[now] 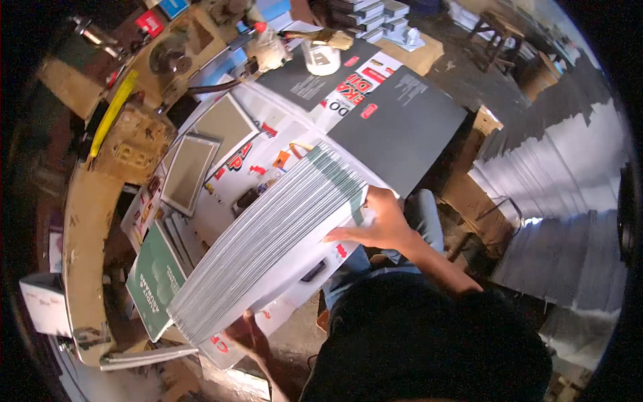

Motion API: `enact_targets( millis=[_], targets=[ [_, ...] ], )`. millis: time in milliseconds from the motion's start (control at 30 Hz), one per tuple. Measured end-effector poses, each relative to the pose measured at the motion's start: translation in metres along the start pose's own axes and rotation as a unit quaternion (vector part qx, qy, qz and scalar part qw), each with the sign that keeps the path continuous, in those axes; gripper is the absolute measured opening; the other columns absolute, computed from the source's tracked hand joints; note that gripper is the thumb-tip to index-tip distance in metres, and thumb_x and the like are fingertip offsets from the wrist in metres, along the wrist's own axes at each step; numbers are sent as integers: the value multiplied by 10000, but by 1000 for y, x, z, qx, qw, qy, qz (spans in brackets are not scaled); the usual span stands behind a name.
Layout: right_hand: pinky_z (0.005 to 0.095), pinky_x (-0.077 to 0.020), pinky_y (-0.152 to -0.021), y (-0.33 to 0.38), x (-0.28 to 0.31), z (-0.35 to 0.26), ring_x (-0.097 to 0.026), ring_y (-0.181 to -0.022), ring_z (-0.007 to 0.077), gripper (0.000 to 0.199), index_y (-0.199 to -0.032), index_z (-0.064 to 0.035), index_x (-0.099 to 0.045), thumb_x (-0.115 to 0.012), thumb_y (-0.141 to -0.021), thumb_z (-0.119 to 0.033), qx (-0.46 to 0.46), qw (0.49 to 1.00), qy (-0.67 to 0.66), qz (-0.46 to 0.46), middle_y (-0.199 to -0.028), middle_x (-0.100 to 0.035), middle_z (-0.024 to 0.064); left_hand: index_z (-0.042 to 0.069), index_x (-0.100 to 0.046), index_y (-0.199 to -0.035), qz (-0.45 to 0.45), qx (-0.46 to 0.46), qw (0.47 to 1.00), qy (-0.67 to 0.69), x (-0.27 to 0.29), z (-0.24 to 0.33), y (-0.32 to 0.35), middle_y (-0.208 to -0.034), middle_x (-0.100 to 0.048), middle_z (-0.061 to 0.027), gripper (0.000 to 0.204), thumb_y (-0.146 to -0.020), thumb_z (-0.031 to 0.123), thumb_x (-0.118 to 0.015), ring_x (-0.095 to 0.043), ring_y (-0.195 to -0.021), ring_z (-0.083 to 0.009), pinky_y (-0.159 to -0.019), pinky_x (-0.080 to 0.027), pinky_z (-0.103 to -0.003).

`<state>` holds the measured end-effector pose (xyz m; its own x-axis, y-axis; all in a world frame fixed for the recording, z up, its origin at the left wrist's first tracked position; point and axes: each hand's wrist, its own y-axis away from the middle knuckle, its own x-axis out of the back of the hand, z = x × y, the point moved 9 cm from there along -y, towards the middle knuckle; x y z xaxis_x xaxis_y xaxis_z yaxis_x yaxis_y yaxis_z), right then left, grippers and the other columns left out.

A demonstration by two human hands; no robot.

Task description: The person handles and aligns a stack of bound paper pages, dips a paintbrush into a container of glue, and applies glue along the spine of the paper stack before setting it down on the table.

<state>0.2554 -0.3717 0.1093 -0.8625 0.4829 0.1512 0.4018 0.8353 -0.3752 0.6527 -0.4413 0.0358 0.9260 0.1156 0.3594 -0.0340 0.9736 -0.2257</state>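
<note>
A thick stack of thin white-edged booklets or folded sheets [258, 244] slants across the middle, fanned in a curve, a green band along its upper end. My right hand [378, 221] grips the upper right end, its thumb on the white near face and its other fingers round the corner. At the lower left end my left hand [248, 333] holds the near bottom edge, its fingers partly hidden. Left of the stack lies a green-covered book [157, 281] with more booklets beside it.
Printed sheets [274, 157] cover the table, with two framed screens [191, 171] at left. Dark grey covers [405, 127] lie beyond, with a white tub [321, 59] and a bag [268, 50]. A curved wooden machine arm [87, 234] borders the left; a stool [495, 33] stands far right.
</note>
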Motion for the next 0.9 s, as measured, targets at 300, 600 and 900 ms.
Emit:
enact_targets(
  millis=[300,600,900],
  targets=[
    [345,-391,-1065,4,-8,11,-524,-1273,285,951,-1462,23,-372,-873,-698,-244,-12,999,-7,-47,-1422,-472,266,-116,-462,-1224,2,21,1000,-17,5,0,-1,-1178,-575,-215,558,-865,199,-752,-528,-1069,-299,-963,-417,-435],
    [349,-437,-1016,-13,10,30,-604,-1120,253,831,-1251,13,-577,-930,-591,-349,-9,999,-16,-48,-1223,-630,176,-73,-297,-1398,-42,6,993,-107,41,-95,-33,-1282,-506,-278,919,-746,279,-840,-527,-1088,-352,-978,-419,-478],
    [339,-544,-762,-24,115,20,-671,-962,270,652,-1141,-27,-698,-765,-764,-555,-188,982,11,-21,-1057,-703,181,-83,-430,-1298,-217,-27,974,59,-47,-31,-56,-956,-573,-161,618,-857,231,-726,-597,-824,-210,-729,-531,-354]
  ],
)
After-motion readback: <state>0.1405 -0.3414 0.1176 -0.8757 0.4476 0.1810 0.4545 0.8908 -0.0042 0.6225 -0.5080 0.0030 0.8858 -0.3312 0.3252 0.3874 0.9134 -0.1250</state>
